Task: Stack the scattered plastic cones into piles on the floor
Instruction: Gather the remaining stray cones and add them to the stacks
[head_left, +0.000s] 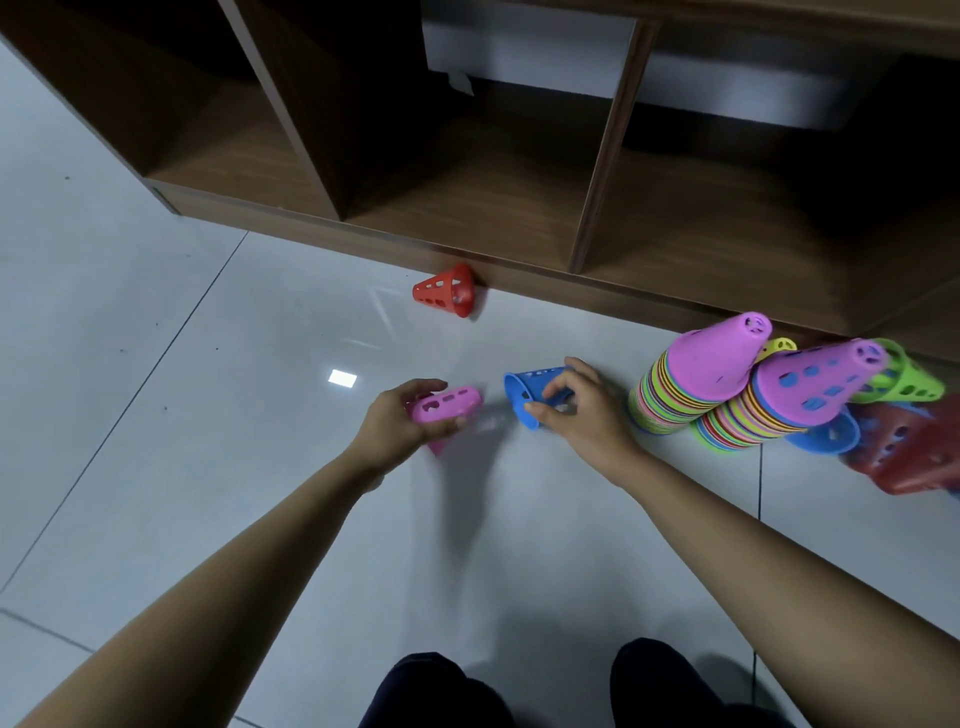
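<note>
**Inspector:** While both hands are occupied, record the cones first. Where do they stand?

**Assistant:** The left hand (402, 421) is curled around a pink cone (445, 407), held on its side just above the floor (208, 415). The right hand (576, 410) is closed over a blue cone (530, 395), also on its side, thumb at the wide rim and fingers across the body. The two cones are near each other, not touching. Whether the blue one rests on the tiles cannot be told; the picture is blurred there.

**Inspector:** Completed work?

**Assistant:** Two tall piles of mixed colours stand just right of the right hand. The nearer-left pile (691, 384) is topped by a solid pink cone; the second pile (769, 410) leans against it, topped by a perforated pink one. Both sit close to the foot of the wooden shelf unit (467, 208).

**Inspector:** Outstanding?

**Assistant:** One red cone (447, 292) lies on its side against the shelf base, well apart from the piles. Behind the piles lie green cones (906, 382), a blue one at the second pile's foot and several red cones (909, 457) at the frame edge, loose or only partly nested; that corner is too blurred to count.

**Inspector:** Assessment?

**Assistant:** The bulk appears stacked. The two cones in hand, the lone red one and the right-hand cluster remain.
</note>
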